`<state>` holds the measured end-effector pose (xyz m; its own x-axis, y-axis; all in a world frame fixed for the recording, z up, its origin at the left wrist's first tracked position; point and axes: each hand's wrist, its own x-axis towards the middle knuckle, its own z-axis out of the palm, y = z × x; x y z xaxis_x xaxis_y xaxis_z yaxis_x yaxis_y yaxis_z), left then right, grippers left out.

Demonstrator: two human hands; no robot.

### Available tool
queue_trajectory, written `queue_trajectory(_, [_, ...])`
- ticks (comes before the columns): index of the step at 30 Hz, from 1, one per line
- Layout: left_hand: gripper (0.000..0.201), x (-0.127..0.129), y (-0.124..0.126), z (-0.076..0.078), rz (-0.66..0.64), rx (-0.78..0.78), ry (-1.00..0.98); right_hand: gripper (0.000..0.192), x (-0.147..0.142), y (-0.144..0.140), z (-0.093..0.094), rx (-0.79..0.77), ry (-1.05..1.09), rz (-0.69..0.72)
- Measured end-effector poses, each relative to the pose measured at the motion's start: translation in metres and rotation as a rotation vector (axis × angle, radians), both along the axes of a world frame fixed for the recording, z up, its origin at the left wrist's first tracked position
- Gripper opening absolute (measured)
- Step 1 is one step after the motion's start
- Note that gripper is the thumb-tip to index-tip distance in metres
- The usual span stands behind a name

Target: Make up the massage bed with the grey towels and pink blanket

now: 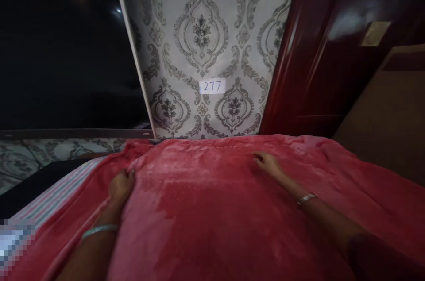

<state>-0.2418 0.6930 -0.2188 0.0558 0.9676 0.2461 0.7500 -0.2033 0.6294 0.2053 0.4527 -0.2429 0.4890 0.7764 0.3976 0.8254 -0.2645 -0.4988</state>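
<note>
A plush red blanket (206, 210) with lighter pink brushed patches is spread wide in front of me. My left hand (121, 187) is closed on a fold along its left side, with the fingertips pinching the cloth. Toward the far right part of the blanket, my right hand (268, 165) has its fingers bent and drawn together at the surface. Whether cloth is caught between those fingertips is hard to make out. Each wrist wears a bangle.
Striped cloth (63, 188) shows beside the blanket on the left, next to a dark surface (31, 183). A large black screen (66, 51) stands behind it. Patterned wallpaper (202, 15) bears a paper label (212, 86) reading 277. Dark red wood panelling (308, 51) and a brown board (392, 113) are at right.
</note>
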Motion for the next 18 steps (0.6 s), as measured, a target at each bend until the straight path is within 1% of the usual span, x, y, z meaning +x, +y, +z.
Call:
queue_trajectory(3, [0.037, -0.021, 0.004, -0.007, 0.07, -0.025, 0.058, 0.037, -0.009, 0.063, 0.002, 0.002, -0.001, 0.08])
queue_trajectory(5, [0.032, -0.032, 0.007, -0.011, 0.109, -0.039, 0.097, 0.037, -0.023, 0.104, 0.001, 0.009, 0.002, 0.145])
queue_trajectory(7, [0.032, -0.037, 0.011, -0.015, 0.125, -0.049, 0.131, 0.037, -0.044, 0.144, 0.0, 0.018, 0.005, 0.221])
queue_trajectory(10, [0.035, -0.04, 0.017, -0.022, 0.112, -0.04, 0.153, 0.04, -0.083, 0.201, -0.001, 0.026, 0.01, 0.345])
queue_trajectory(12, [0.037, -0.04, 0.019, -0.027, 0.073, -0.003, 0.14, 0.044, -0.112, 0.234, -0.001, 0.026, 0.014, 0.423])
queue_trajectory(14, [0.037, -0.041, 0.019, -0.031, -0.012, 0.054, 0.13, 0.05, -0.14, 0.261, -0.002, 0.025, 0.014, 0.485])
queue_trajectory(16, [0.036, -0.043, 0.017, -0.035, -0.122, 0.109, 0.139, 0.054, -0.164, 0.28, -0.005, 0.021, 0.013, 0.522])
queue_trajectory(18, [0.036, -0.043, 0.015, -0.036, -0.214, 0.145, 0.159, 0.053, -0.179, 0.291, -0.008, 0.01, 0.012, 0.526])
